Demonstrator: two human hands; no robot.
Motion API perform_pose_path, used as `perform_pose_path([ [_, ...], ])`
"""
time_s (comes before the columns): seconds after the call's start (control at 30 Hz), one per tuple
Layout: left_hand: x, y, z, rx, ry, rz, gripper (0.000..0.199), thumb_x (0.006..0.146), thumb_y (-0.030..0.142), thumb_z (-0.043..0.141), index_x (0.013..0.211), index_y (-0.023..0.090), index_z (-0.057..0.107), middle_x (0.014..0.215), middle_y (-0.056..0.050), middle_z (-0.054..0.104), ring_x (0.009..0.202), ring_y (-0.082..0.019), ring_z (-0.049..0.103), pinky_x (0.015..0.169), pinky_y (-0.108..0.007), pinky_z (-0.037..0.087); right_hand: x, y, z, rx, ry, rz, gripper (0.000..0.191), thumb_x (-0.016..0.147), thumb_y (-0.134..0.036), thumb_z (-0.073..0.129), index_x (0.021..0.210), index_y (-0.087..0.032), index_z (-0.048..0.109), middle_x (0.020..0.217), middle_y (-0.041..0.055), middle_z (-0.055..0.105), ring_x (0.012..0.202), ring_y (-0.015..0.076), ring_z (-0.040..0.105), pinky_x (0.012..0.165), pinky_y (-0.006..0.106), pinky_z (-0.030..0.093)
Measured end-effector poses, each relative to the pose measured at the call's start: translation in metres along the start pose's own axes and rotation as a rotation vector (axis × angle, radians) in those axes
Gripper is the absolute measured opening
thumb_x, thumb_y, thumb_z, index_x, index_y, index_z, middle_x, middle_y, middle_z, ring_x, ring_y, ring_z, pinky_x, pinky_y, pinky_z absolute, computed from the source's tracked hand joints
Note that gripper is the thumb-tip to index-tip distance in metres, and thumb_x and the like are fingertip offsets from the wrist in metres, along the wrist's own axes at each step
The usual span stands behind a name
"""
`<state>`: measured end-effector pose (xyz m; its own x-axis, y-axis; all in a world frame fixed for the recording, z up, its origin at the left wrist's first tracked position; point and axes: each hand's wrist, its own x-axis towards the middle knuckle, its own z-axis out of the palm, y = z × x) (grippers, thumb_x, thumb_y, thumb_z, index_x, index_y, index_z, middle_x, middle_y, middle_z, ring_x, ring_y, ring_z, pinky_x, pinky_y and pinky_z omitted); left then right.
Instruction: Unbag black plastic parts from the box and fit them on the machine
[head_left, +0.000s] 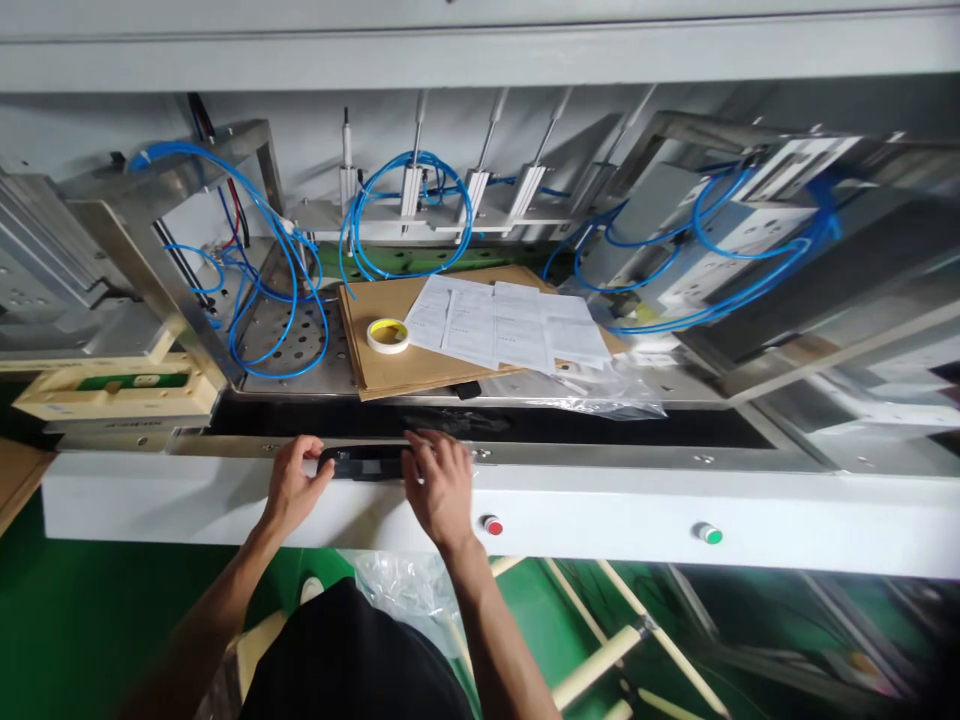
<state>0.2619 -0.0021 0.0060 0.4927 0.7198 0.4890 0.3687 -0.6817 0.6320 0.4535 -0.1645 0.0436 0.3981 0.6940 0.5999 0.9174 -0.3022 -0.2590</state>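
A long flat black part (365,463) lies on the white front ledge (600,510) of a machine. My left hand (294,487) grips its left end, fingers curled over the top. My right hand (441,482) holds its right end, fingers spread on the ledge. Just behind the hands runs a dark slot with a black belt (637,427).
Behind the slot lie brown cardboard sheets (390,365) with a yellow tape roll (388,335), printed papers (510,325) and clear plastic bags (607,390). Blue air hoses (405,215) loop over the metal frame. Red (492,525) and green (709,535) buttons sit on the ledge front. A cream fixture (120,385) stands at left.
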Motion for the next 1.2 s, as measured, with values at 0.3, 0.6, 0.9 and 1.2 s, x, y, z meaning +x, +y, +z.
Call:
perform_pose_path([
  [0.3, -0.019, 0.034, -0.016, 0.283, -0.176, 0.417, 0.048, 0.103, 0.033, 0.059, 0.149, 0.02, 0.054, 0.153, -0.015, 0.06, 0.141, -0.034, 0.057, 0.123, -0.055, 0.038, 0.013, -0.023, 0.023, -0.047, -0.276, 0.02, 0.022, 0.109, -0.026, 0.049, 0.102, -0.02, 0.069, 0.096, 0.0083, 0.072, 0.091, 0.0255, 0.058, 0.082, 0.04, 0.036],
  [0.6, -0.026, 0.021, 0.002, 0.466, -0.378, 0.538, 0.046, 0.108, 0.027, 0.048, 0.152, 0.017, 0.054, 0.156, -0.012, 0.058, 0.142, -0.029, 0.057, 0.119, -0.046, 0.045, 0.005, -0.037, 0.002, -0.017, -0.348, 0.047, 0.025, 0.11, -0.024, 0.046, 0.105, -0.021, 0.069, 0.101, 0.0086, 0.075, 0.093, 0.0248, 0.063, 0.084, 0.038, 0.04],
  [0.9, 0.003, 0.03, -0.016, 0.294, -0.586, 0.478, 0.048, 0.096, 0.025, 0.064, 0.142, 0.014, 0.059, 0.144, -0.014, 0.068, 0.129, -0.031, 0.066, 0.108, -0.049, 0.055, -0.031, -0.058, -0.02, 0.105, -0.213, -0.176, 0.037, 0.102, -0.022, 0.061, 0.139, -0.019, 0.064, 0.124, 0.0122, 0.072, 0.112, 0.0281, 0.058, 0.101, 0.043, 0.043],
  [1.2, 0.021, 0.042, -0.022, 0.228, -0.517, 0.501, 0.056, 0.086, 0.026, 0.076, 0.138, 0.018, 0.056, 0.143, -0.015, 0.064, 0.128, -0.033, 0.062, 0.111, -0.05, 0.053, -0.014, -0.052, -0.011, 0.047, -0.371, -0.167, 0.046, 0.095, -0.012, 0.056, 0.141, -0.014, 0.06, 0.112, 0.0121, 0.071, 0.099, 0.0288, 0.055, 0.089, 0.042, 0.043],
])
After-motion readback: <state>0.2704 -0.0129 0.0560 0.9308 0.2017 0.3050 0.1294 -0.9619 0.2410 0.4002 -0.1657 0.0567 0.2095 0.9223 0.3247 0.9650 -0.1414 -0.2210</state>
